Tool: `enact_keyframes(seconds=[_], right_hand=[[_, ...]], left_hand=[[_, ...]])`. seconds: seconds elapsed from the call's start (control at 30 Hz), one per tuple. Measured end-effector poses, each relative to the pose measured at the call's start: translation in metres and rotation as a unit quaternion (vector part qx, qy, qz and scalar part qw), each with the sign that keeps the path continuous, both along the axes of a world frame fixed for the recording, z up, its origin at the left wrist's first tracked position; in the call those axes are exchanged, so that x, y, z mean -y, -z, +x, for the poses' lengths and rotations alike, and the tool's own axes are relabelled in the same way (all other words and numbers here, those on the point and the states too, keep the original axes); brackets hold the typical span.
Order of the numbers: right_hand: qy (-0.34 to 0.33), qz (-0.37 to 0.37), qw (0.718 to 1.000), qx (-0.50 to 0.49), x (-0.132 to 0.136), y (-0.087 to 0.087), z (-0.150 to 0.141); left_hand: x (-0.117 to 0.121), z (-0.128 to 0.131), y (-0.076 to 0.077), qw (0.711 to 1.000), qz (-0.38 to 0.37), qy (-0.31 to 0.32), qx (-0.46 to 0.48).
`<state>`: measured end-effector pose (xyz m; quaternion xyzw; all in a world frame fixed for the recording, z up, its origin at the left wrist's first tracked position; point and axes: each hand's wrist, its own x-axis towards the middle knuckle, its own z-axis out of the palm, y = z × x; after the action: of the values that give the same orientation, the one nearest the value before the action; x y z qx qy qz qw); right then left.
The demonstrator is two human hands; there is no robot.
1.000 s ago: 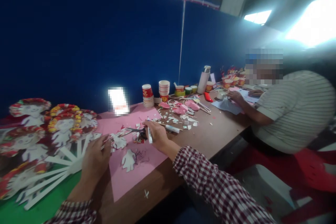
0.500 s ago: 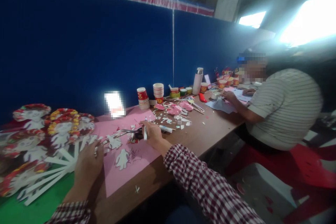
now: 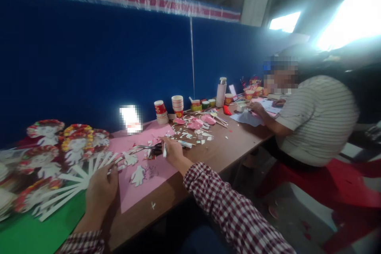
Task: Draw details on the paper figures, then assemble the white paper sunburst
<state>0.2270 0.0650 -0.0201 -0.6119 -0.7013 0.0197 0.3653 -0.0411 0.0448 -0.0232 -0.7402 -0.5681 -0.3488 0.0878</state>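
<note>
Scissors (image 3: 153, 149) lie on pink paper (image 3: 131, 196), blades toward nine o'clock, dark handles beside the right hand (image 3: 172, 151); from my remote seat I cannot tell whether its fingers touch them. That hand is closed around a slim white pen (image 3: 164, 151), held nearly upright. At its eight o'clock I see a white figure cutout (image 3: 138, 176) on the sheet, with a second cutout (image 3: 130, 158) at nine. The left hand (image 3: 102, 185) has its fingers curled by the fanned white strips (image 3: 81, 183); whether they grip any paper, I cannot make out. Garland-rimmed paper dolls (image 3: 77, 145) sit at that hand's eleven o'clock, stacked cups (image 3: 177, 105) at the right hand's twelve, and a co-worker (image 3: 315, 123) at my three.
</note>
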Motion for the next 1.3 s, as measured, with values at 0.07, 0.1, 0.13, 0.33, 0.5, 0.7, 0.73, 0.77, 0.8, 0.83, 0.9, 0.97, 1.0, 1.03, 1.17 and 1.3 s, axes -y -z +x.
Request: enact_keyframes(seconds=[0.07,0.1,0.13,0.33,0.5,0.7,0.73,0.77,0.8,0.83,0.9,0.97,1.0,1.03,1.17,1.3], right_hand=[[0.006,-0.005,1.000,0.001,0.000,0.000,0.000],[0.008,-0.008,1.000,0.002,0.000,0.000,0.000],[0.010,-0.010,1.000,0.002,0.000,0.000,0.000],[0.007,-0.012,1.000,0.006,0.004,-0.004,0.000],[0.005,-0.012,1.000,0.007,0.005,-0.006,0.000],[0.009,-0.011,1.000,0.013,0.007,-0.007,0.000],[0.009,-0.010,1.000,0.014,0.007,-0.008,0.000],[0.009,-0.009,1.000,0.014,0.006,-0.008,0.000],[0.009,-0.009,1.000,0.013,0.006,-0.008,0.000],[0.008,-0.010,1.000,0.012,0.006,-0.008,0.001],[0.005,-0.012,1.000,0.006,0.006,-0.008,0.001],[-0.007,-0.014,1.000,-0.001,0.008,-0.010,0.001],[-0.016,-0.011,1.000,-0.006,0.009,-0.010,0.000],[-0.027,-0.008,1.000,-0.011,0.012,-0.011,-0.002],[-0.081,0.008,0.996,-0.031,0.026,-0.013,-0.010],[-0.138,0.019,0.989,-0.041,0.041,-0.012,-0.017]], left_hand=[[0.003,0.000,0.000,1.000,-0.003,0.005,0.005],[0.004,0.000,0.000,1.000,-0.005,0.005,0.007],[0.005,0.001,0.000,1.000,-0.007,0.005,0.010],[0.009,0.002,-0.002,0.999,-0.023,0.013,0.018],[0.009,0.002,-0.002,0.999,-0.033,0.007,0.018],[0.009,0.002,0.001,0.999,-0.014,0.023,0.017],[0.009,0.002,0.001,1.000,-0.010,0.023,0.018],[0.008,0.002,0.002,1.000,-0.006,0.023,0.019],[0.009,0.003,0.002,0.999,-0.003,0.025,0.020],[0.010,0.004,0.001,0.999,-0.001,0.025,0.023],[0.013,0.007,0.001,0.999,0.005,0.035,0.031],[0.018,0.010,0.000,0.998,0.019,0.044,0.050],[0.022,0.012,0.000,0.996,0.018,0.064,0.055],[0.025,0.013,0.000,0.996,0.015,0.069,0.050],[0.042,0.014,-0.001,0.995,-0.002,0.099,0.026],[0.061,0.015,-0.006,0.991,-0.018,0.135,0.011]])
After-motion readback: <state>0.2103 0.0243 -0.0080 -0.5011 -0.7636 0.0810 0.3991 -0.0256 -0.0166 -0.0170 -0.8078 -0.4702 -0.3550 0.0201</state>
